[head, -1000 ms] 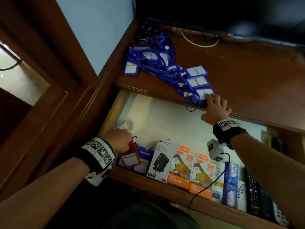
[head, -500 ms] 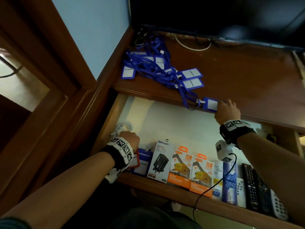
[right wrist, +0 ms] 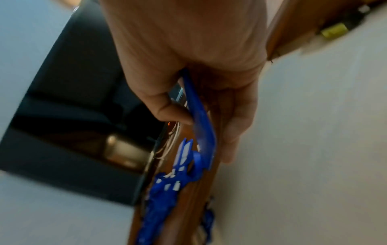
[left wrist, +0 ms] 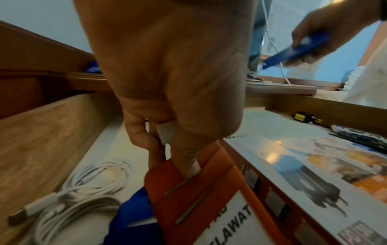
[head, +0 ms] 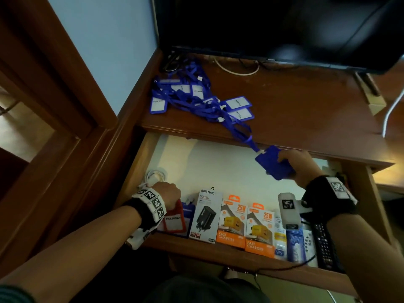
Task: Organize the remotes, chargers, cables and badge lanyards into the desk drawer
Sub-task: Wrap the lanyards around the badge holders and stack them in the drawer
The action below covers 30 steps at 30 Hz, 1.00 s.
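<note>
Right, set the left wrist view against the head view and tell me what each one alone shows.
Only the left wrist view shows the left hand pinching the top of the red badge holder, and the coiled white cable's plug. Only the head view shows the pile of blue lanyards on the desk top and the monitor. Both show the right hand gripping a blue badge holder, and the charger boxes.

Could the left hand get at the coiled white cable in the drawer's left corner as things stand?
Probably not yet: the left hand lies right beside the coiled white cable with nothing between them, but its fingers already grip the red badge holder, which it would have to set down first.
</note>
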Tool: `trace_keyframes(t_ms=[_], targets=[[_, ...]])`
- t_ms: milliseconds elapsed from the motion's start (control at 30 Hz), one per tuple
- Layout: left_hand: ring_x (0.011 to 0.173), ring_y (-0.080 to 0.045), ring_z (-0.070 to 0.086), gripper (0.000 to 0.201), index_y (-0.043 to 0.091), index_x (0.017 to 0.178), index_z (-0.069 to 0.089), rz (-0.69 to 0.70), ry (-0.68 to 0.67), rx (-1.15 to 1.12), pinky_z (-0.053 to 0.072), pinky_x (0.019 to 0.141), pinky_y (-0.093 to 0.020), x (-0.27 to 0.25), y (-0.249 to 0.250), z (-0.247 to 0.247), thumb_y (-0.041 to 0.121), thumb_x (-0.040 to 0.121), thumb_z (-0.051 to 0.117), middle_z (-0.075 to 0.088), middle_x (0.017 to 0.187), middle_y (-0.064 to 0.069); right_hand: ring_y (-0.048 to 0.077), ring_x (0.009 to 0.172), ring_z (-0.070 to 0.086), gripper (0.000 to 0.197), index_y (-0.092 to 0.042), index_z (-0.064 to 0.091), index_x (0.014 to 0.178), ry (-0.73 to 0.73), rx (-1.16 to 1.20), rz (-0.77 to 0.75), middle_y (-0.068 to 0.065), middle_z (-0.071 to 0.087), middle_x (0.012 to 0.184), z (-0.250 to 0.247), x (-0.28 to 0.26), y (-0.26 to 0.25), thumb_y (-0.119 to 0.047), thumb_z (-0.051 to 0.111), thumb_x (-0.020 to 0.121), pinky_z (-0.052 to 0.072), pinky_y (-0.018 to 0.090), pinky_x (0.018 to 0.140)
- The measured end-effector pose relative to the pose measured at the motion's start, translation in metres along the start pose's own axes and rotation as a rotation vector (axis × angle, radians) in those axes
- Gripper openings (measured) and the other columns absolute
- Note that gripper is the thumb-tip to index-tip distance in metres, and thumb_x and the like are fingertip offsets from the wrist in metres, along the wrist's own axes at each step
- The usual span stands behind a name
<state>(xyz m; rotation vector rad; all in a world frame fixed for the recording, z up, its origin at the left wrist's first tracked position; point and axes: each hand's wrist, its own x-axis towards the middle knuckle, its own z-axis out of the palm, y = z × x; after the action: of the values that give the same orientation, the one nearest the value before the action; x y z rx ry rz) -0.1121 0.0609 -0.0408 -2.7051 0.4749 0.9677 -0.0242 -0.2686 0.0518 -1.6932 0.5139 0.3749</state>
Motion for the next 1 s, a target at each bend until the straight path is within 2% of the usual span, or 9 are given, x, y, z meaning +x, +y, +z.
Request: trace_keyframes(t_ms=[67,167,267,467,567,667,767,867,1000], targets=[[0.095,-0.031,0.065,0.025,0.006,0.103,0.066,0.039,0.009,0.014,0.045,0.069,-0.032,0.002,0.006,-0.003,0.015,0.089,0.047,0.066,0.107,-0.014,0.042,0.076,0.068,0.04,0.001,0.056,0.114,-0.088,0.225,0.011,0.026,0.066,0.105,0.0,-0.016,-0.002,0.003,0.042,0.077,0.054,0.036,0.06],[0.088,-0.03,0.065,0.02,0.008,0.094,0.067,0.071,0.011,0.012,0.046,0.066,-0.032,0.008,0.015,-0.006,0.014,0.086,0.05,0.067,0.1,-0.013,0.033,0.07,0.069,0.045,0.003,0.054,0.122,-0.113,0.41,-0.022,0.019,0.068,0.104,0.005,-0.031,-0.003,-0.002,0.041,0.079,0.053,0.032,0.061],[0.086,-0.029,0.065,0.016,0.009,0.091,0.066,0.053,0.025,-0.014,0.046,0.065,-0.031,0.015,0.024,-0.007,0.017,0.087,0.052,0.066,0.099,-0.012,0.028,0.066,0.067,0.042,0.002,0.057,0.119,-0.107,0.512,-0.07,0.015,0.068,0.099,0.013,-0.044,-0.001,-0.002,0.041,0.08,0.052,0.035,0.065],[0.1,-0.028,0.057,0.021,0.016,0.109,0.057,0.053,0.084,-0.23,0.047,0.08,-0.036,0.025,0.028,0.005,0.016,0.087,0.053,0.051,0.114,-0.007,0.029,0.062,0.064,0.031,0.001,0.06,0.106,-0.168,0.592,-0.065,0.014,0.069,0.09,0.025,-0.066,0.002,-0.001,0.04,0.083,0.053,0.03,0.055],[0.099,-0.021,0.057,0.017,0.023,0.102,0.058,0.017,0.168,-0.357,0.047,0.082,-0.034,0.024,0.027,0.003,0.016,0.087,0.052,0.053,0.114,0.001,0.028,0.062,0.063,0.03,0.002,0.059,0.107,-0.182,0.579,-0.093,0.016,0.067,0.09,0.027,-0.07,0.0,-0.001,0.041,0.084,0.053,0.032,0.056],[0.096,-0.012,0.057,0.017,0.024,0.098,0.061,-0.023,0.407,-0.619,0.049,0.085,-0.031,0.018,0.029,-0.016,0.014,0.089,0.051,0.057,0.109,0.009,0.027,0.065,0.065,0.027,0.003,0.06,0.104,-0.193,0.519,-0.133,0.016,0.067,0.088,0.027,-0.074,0.0,-0.001,0.042,0.085,0.054,0.035,0.057],[0.082,-0.007,0.06,0.01,0.022,0.095,0.063,0.068,0.607,-0.967,0.048,0.072,-0.022,0.007,0.046,-0.057,0.019,0.093,0.053,0.064,0.096,0.008,0.033,0.072,0.062,0.037,0.008,0.058,0.105,-0.198,0.443,-0.149,0.02,0.065,0.091,0.034,-0.078,0.002,-0.009,0.053,0.072,0.054,0.038,0.061],[0.08,-0.012,0.065,0.02,0.022,0.095,0.063,0.212,0.508,-1.492,0.047,0.069,-0.025,-0.012,0.073,-0.105,0.037,0.095,0.051,0.069,0.095,0.001,0.033,0.07,0.058,0.022,0.006,0.06,0.09,-0.157,0.316,-0.183,0.022,0.063,0.082,0.045,-0.079,0.002,-0.005,0.057,0.071,0.048,0.036,0.061],[0.101,-0.023,0.065,0.05,0.028,0.122,0.055,0.281,0.339,-1.94,0.052,0.088,-0.04,-0.027,0.093,-0.146,0.06,0.085,0.049,0.067,0.114,-0.004,0.029,0.064,0.06,0.009,0.0,0.068,0.079,-0.079,0.008,-0.394,0.015,0.067,0.072,0.054,-0.078,0.008,-0.001,0.061,0.074,0.048,0.037,0.064]])
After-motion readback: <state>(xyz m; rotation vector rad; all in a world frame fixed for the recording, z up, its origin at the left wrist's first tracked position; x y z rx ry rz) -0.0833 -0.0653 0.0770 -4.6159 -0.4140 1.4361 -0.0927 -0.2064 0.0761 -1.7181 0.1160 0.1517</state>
